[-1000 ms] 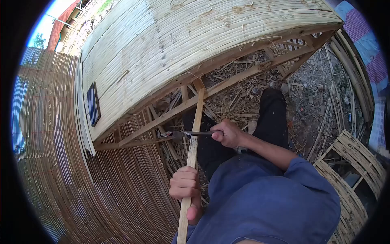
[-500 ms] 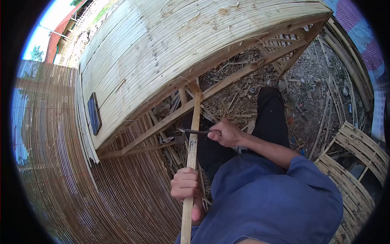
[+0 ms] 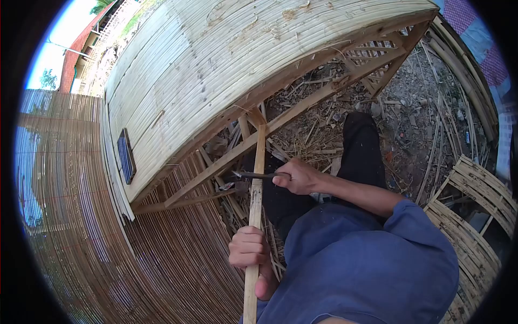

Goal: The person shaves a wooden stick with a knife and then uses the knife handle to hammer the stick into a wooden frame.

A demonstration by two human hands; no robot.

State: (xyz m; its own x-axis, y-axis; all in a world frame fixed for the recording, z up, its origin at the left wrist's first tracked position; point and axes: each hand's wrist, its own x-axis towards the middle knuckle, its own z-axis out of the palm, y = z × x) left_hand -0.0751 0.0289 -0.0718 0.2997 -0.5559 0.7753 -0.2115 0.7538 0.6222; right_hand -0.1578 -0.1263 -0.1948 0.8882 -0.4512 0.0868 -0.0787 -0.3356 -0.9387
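Observation:
A long pale bamboo strip [image 3: 257,200] runs from the table's lower rail down toward my body. My left hand [image 3: 249,252] is wrapped round its lower part. My right hand [image 3: 297,177] is closed on the handle of a dark knife [image 3: 253,174], whose blade lies across the strip above my left hand. Dark marks show on the strip just below the blade. The strip's upper end meets the wooden rail [image 3: 307,104] under the slatted bamboo tabletop [image 3: 216,70]. The knife handle is mostly hidden in my fist.
A phone [image 3: 127,156] lies on the tabletop's left edge. A bamboo blind [image 3: 75,216] hangs at the left. Shavings and sticks litter the ground [image 3: 404,146]. Slatted bamboo panels [image 3: 469,227] stand at the right, and long bamboo poles [image 3: 464,75] lie behind them.
The view has shifted slightly. Both hands keep their hold, and the knife stays across the strip at nearly the same place.

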